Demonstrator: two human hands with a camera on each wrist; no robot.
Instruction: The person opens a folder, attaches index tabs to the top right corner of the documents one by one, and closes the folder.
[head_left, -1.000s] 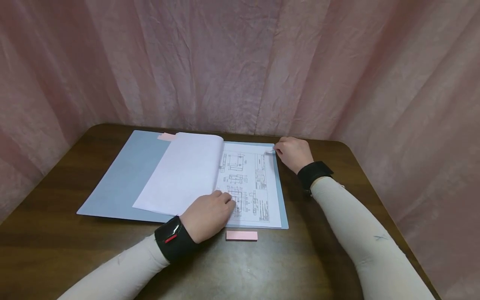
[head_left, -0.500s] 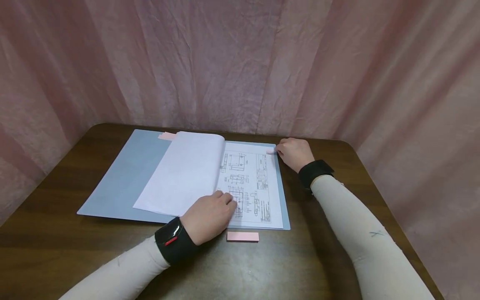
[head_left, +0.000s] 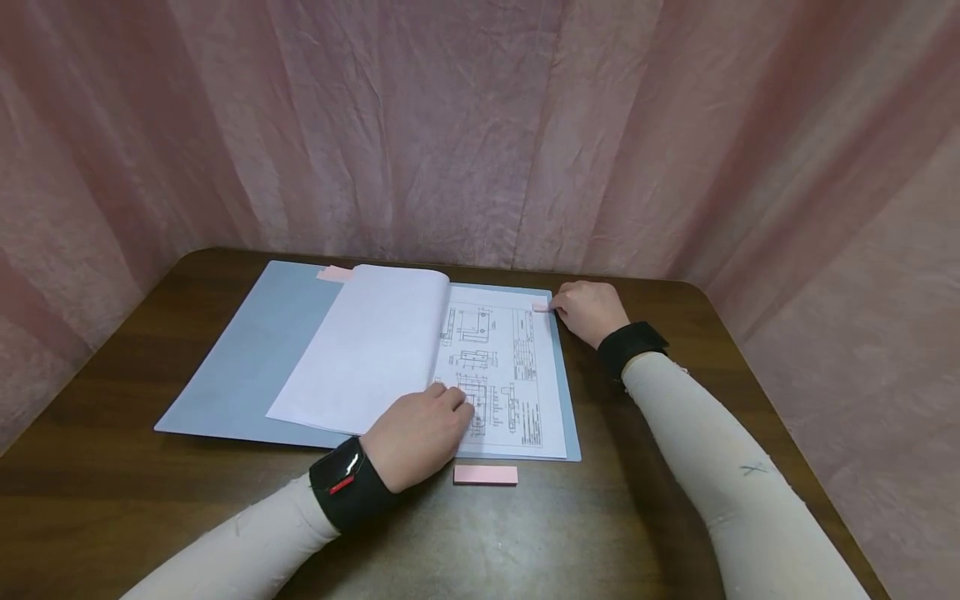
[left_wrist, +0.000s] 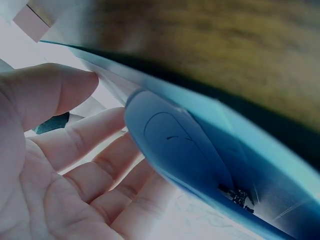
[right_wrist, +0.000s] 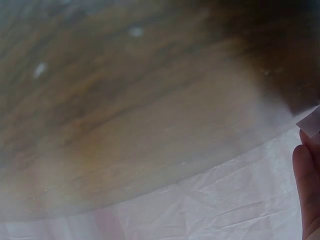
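A blue folder (head_left: 247,358) lies spread on the table, with white sheets (head_left: 360,342) turned over to its left side. On its right side is a page of technical drawings (head_left: 498,417). My left hand (head_left: 420,437) rests at the lower fold, its slightly bent fingers against the curled sheets (left_wrist: 175,140) and its thumb apart. At the page's upper right edge, my right hand (head_left: 592,310) pinches the end of a small pink sticky tab (head_left: 540,307). In the right wrist view the tab (right_wrist: 311,122) shows beside the fingertips.
A pink sticky-note pad (head_left: 485,475) lies on the brown table (head_left: 480,542) just in front of the folder. Pink tabs (head_left: 334,273) stick out at the top left of the turned sheets. A pink curtain (head_left: 450,125) hangs behind and around the table.
The pink tab has gone from tilted, nearly edge-on, to lying flatter on the page's upper right edge. My right hand has lowered slightly; the left hand stays in place.
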